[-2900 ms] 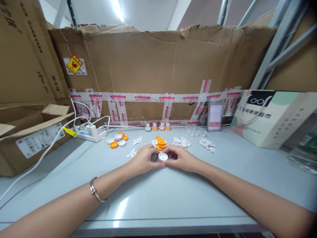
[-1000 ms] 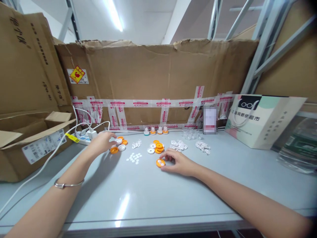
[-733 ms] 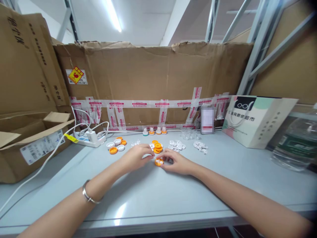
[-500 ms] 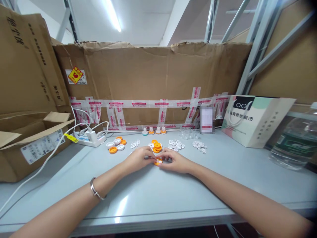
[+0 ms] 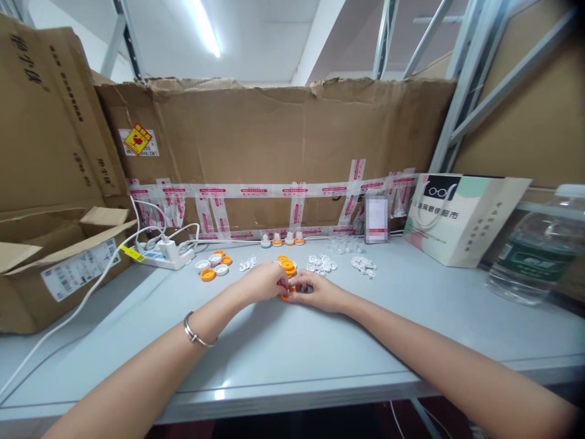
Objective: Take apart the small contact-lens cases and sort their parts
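On the table's middle, a small orange round cap (image 5: pixel 286 297) lies between my hands, mostly covered by fingers. My right hand (image 5: pixel 322 292) grips its right edge between thumb and forefinger. Above the cap, my left hand (image 5: pixel 265 281), with a silver bangle on the wrist, points its pinched fingertips down into it; whatever they hold is hidden. Just behind is a small pile of orange and white caps (image 5: pixel 287 264). White plastic pieces (image 5: pixel 322 264) lie right of the pile, and small white parts (image 5: pixel 248 263) lie to its left.
More orange and white caps (image 5: pixel 208 275) lie at left, near a power strip (image 5: pixel 169 261). Several capped pieces (image 5: pixel 276 239) stand in a row at the back, beside clear parts (image 5: pixel 345 244) and a phone (image 5: pixel 376 219). A paper bag (image 5: pixel 457 225) and water bottle (image 5: pixel 532 256) stand at right.
My left hand has risen and turned so its fingers point down over the orange cap. My right hand keeps its hold on the cap. The view has shifted slightly.
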Tool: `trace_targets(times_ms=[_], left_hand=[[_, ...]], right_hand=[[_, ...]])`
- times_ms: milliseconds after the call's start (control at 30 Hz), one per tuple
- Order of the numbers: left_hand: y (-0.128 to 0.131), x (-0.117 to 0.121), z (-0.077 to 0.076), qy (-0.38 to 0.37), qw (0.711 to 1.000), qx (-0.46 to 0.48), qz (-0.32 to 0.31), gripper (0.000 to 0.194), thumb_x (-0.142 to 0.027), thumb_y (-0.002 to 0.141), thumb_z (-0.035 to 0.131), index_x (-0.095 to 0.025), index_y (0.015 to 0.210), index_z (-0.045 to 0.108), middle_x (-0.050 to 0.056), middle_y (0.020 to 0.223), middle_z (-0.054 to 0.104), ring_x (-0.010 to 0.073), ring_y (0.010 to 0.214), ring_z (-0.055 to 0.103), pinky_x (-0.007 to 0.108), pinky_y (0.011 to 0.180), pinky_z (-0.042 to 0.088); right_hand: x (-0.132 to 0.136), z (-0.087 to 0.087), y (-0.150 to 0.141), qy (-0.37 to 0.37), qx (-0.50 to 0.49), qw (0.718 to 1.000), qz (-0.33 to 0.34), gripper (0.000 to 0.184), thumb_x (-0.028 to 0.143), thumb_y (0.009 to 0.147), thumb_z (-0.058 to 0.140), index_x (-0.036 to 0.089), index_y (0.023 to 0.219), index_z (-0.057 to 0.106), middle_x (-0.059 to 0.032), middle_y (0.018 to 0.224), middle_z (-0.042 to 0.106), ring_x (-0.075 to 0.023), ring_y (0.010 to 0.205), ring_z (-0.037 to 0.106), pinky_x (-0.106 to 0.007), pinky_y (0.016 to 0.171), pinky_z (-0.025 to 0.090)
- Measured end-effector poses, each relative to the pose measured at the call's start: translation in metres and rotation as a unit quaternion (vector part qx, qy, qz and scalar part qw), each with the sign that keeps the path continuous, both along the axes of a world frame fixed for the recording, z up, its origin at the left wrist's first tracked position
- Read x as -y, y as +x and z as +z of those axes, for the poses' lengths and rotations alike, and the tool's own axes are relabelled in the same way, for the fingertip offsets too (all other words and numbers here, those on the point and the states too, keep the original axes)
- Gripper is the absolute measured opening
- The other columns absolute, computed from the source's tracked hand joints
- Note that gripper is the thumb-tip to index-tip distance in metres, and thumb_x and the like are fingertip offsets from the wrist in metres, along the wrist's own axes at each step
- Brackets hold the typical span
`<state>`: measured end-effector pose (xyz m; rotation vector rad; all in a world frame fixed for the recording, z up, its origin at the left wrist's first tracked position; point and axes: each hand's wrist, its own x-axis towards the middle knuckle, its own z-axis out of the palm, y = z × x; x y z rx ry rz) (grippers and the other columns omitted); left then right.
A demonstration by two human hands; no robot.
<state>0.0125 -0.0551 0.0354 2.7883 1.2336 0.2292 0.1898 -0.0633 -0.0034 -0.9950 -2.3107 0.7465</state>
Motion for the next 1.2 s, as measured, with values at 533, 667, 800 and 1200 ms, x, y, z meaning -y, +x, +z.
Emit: trace_targets(times_ms=[533, 667, 800, 1200], left_hand=[[-0.067, -0.007, 0.042, 0.087, 0.987, 0.137, -0.009, 0.014, -0.022, 0.072, 0.049, -0.016, 0.074, 0.062, 0.001, 0.074, 0.063, 0.0110, 0.068, 0.055, 0.019, 0.065, 0.039], [-0.090, -0.008, 0.039, 0.044, 0.997, 0.028, 0.047, 0.012, -0.018, 0.066, 0.050, -0.016, 0.065, 0.062, 0.001, 0.067, 0.062, 0.0115, 0.060, 0.053, 0.019, 0.057, 0.037], [-0.078, -0.011, 0.022, 0.052, 0.996, -0.056, 0.044, 0.012, -0.014, 0.063, 0.049, -0.016, 0.061, 0.061, 0.003, 0.065, 0.063, 0.0121, 0.057, 0.052, 0.021, 0.055, 0.034], [-0.074, -0.026, 0.004, 0.078, 0.993, -0.085, 0.030, 0.013, -0.017, 0.068, 0.050, -0.018, 0.064, 0.062, 0.004, 0.071, 0.064, 0.0148, 0.065, 0.055, 0.022, 0.058, 0.034]], right_hand=[[0.003, 0.001, 0.000, -0.012, -0.007, 0.999, -0.030, 0.035, 0.041, 0.071, 0.059, 0.020, 0.098, 0.065, -0.0029, 0.082, 0.053, -0.0122, 0.070, 0.046, -0.025, 0.066, 0.039], [0.002, 0.001, 0.001, -0.025, -0.012, 0.999, -0.025, 0.037, 0.043, 0.071, 0.059, 0.020, 0.099, 0.064, -0.0031, 0.083, 0.053, -0.0124, 0.071, 0.047, -0.025, 0.067, 0.039], [0.003, 0.003, 0.000, -0.030, -0.010, 0.999, -0.029, 0.037, 0.043, 0.070, 0.059, 0.021, 0.099, 0.064, -0.0026, 0.082, 0.052, -0.0124, 0.072, 0.048, -0.025, 0.068, 0.040], [0.003, 0.002, 0.001, -0.029, -0.011, 0.999, -0.033, 0.037, 0.043, 0.070, 0.059, 0.020, 0.098, 0.064, -0.0027, 0.083, 0.053, -0.0124, 0.072, 0.048, -0.026, 0.068, 0.039]])
